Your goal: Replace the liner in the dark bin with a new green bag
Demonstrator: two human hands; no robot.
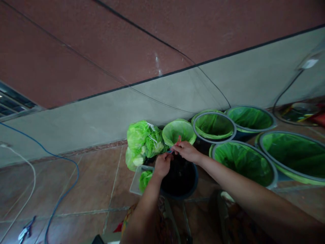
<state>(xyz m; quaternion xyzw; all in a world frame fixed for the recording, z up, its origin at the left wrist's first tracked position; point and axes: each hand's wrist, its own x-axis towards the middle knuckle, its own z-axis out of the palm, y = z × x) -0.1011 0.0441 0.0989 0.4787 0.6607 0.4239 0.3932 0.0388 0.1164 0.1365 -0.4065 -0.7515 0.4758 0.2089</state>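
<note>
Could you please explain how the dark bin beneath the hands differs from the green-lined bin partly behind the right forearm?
The dark bin looks black inside; the green-lined bin has green lining. The dark bin's rim looks bluish, the green-lined bin's grey. The left hand and right hand are at the dark bin, not the green-lined one. Both mouths are round.

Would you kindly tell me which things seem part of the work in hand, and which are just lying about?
Likely part of it:
- red strip, pinched in the right hand, beside the left hand
- dark bucket beneath
- green-lined bins, probably

Apparently lying about:
- blue cord
- white cord
</note>
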